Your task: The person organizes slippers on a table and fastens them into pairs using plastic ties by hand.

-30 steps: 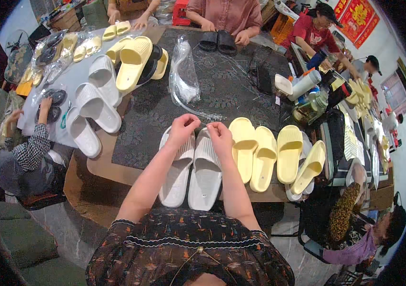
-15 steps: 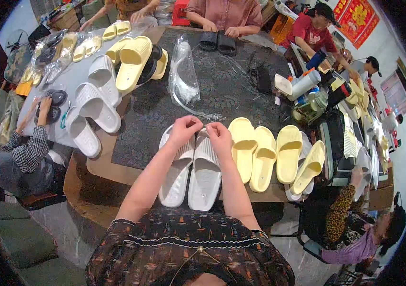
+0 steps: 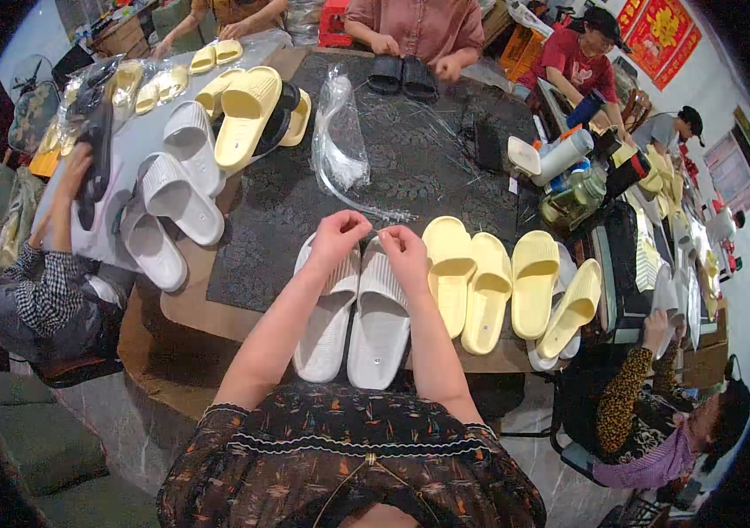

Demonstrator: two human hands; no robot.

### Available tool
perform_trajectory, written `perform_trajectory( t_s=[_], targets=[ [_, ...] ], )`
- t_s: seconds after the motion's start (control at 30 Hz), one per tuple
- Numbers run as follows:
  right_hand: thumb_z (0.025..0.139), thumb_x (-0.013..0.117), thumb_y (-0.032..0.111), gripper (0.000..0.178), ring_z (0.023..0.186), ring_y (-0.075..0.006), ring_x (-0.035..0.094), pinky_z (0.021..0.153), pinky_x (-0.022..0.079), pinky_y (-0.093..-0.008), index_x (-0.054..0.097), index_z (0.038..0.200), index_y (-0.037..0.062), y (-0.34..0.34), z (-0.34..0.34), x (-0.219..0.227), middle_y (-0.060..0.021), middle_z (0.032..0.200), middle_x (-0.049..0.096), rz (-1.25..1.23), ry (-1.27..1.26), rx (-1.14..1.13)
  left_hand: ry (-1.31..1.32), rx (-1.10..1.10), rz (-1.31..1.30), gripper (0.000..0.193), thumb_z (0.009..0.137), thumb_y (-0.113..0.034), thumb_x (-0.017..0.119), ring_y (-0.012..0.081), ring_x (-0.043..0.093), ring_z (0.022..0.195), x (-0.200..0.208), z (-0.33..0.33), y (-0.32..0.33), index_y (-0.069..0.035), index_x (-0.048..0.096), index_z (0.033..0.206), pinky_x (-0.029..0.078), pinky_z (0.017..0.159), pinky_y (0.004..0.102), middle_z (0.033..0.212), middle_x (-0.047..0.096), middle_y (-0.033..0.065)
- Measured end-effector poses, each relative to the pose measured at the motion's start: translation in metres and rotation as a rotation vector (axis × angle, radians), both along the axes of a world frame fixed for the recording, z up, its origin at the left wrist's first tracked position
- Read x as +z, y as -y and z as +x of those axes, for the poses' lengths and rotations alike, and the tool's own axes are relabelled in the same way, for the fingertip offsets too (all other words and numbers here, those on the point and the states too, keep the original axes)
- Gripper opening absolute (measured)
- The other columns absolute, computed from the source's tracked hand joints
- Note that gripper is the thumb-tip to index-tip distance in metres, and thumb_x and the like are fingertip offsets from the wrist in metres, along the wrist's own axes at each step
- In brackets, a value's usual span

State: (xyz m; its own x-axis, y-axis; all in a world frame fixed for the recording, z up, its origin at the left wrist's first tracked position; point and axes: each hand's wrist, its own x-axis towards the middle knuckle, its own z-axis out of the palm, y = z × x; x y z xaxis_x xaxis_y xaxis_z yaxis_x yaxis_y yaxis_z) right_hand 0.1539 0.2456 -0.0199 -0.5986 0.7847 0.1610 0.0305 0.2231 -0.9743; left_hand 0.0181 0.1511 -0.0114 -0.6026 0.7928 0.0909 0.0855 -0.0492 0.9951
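Note:
A pair of light grey slide slippers stands side by side at the table's near edge: a left slipper [image 3: 320,339] and a right slipper [image 3: 378,348], toes pointing away from me. Over their toe ends, my left hand [image 3: 338,242] and my right hand [image 3: 403,255] are each closed in a pinch, fingertips nearly meeting. Whatever thin thing they hold is too small to make out. Just beyond lies a clear plastic bag [image 3: 340,132] of whitish thin strands, its loose ends trailing toward my fingers. Right of my right hand are yellow slippers [image 3: 450,273].
More grey slippers [image 3: 179,198] and a yellow slipper [image 3: 247,119] lie left on the dark table mat [image 3: 260,238]. Bottles and a jar [image 3: 575,198] crowd the right side. Across the table a co-worker sits by black slippers [image 3: 403,77]; other people work at both sides.
My hands stay almost in place over the grey slippers. A co-worker at left has lifted black slippers, and the person opposite has moved one hand off the black pair.

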Motion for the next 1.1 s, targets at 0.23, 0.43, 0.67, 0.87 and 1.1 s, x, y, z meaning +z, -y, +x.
perform_trajectory(
  t_s=[0.23,0.43,0.67,0.87,1.1],
  targets=[
    [0.089,0.065,0.014,0.014,0.062,-0.0019,0.043,0.055,0.036,-0.0196,0.065,0.091,0.0009,0.0,0.002,0.0,0.0067,0.068,0.054,-0.048,-0.07,-0.019,0.071,0.032,0.038,0.015,0.083,-0.015,0.07,0.0067,0.058,0.069,0.001,0.002,-0.001,-0.002,0.068,0.09,0.047,0.064,0.0229,0.077,0.066,-0.0003],
    [0.089,0.065,0.014,0.013,0.061,-0.0014,0.042,0.054,0.035,-0.0193,0.066,0.092,0.001,0.0,0.002,-0.001,0.0068,0.067,0.053,-0.034,-0.107,-0.027,0.034,-0.02,0.038,0.013,0.083,-0.014,0.07,0.0056,0.056,0.068,0.0,0.005,-0.002,-0.002,0.067,0.089,0.046,0.063,0.0224,0.076,0.064,-0.0017],
    [0.089,0.065,0.014,0.012,0.06,-0.0011,0.041,0.053,0.034,-0.0192,0.066,0.091,0.0014,0.0,0.002,0.001,0.0073,0.066,0.052,-0.037,-0.048,0.027,0.034,-0.087,0.028,0.012,0.082,-0.012,0.07,0.0048,0.055,0.067,-0.001,0.003,-0.002,-0.002,0.067,0.087,0.045,0.062,0.0221,0.075,0.064,-0.0022],
    [0.089,0.065,0.013,0.013,0.061,-0.0009,0.042,0.054,0.035,-0.0191,0.066,0.091,0.001,0.0,0.003,0.003,0.0065,0.068,0.055,-0.04,-0.038,-0.029,0.065,0.013,0.011,0.012,0.082,-0.013,0.071,0.0041,0.055,0.069,0.002,0.003,-0.002,-0.002,0.068,0.086,0.046,0.063,0.022,0.076,0.064,-0.002],
    [0.089,0.065,0.014,0.012,0.06,-0.0013,0.042,0.054,0.035,-0.0193,0.066,0.09,0.0014,0.004,0.002,0.005,0.0066,0.067,0.055,-0.063,-0.131,-0.074,0.093,0.019,0.052,0.014,0.083,-0.013,0.07,0.0043,0.056,0.069,0.0,0.001,-0.001,-0.001,0.067,0.089,0.046,0.064,0.0216,0.077,0.065,-0.0024]
  ],
)
